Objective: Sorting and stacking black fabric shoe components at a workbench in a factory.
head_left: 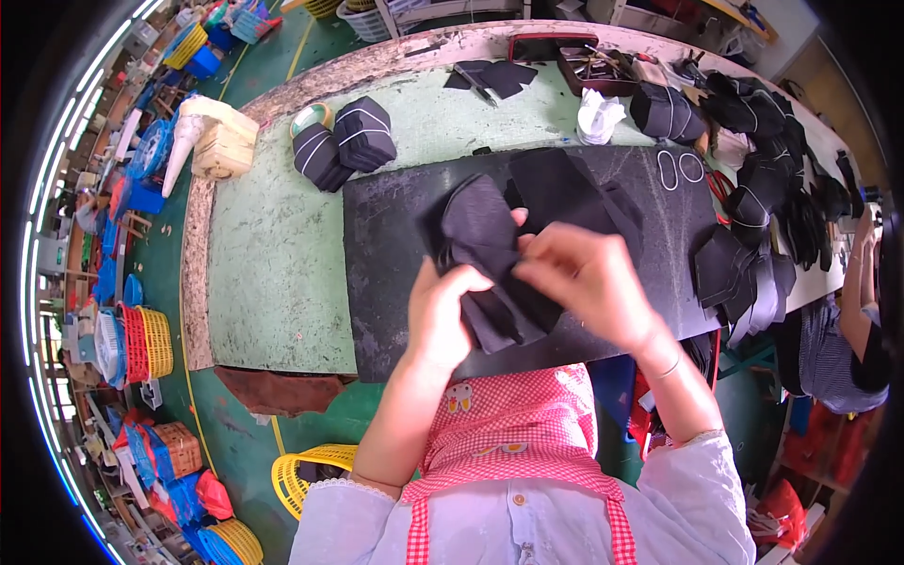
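My left hand (441,306) is closed around the lower left side of several black fabric pieces (477,221), with the thumb across the front. They are held above the black work mat (395,330); one part is rounded and stands up, another hangs down below the fingers. My right hand (593,282), slightly blurred, pinches at the right edge of this cloth with thumb and forefinger. Just behind the hands, more black fabric pieces (560,193) lie flat on the mat.
Tied black bundles (365,134) and a tape roll (311,118) sit at the far left. White-handled scissors (680,169) lie on the mat's right. Tied black pieces (753,198) crowd the table's right end. Another person's arm (857,292) is at far right. A yellow basket (306,476) stands below.
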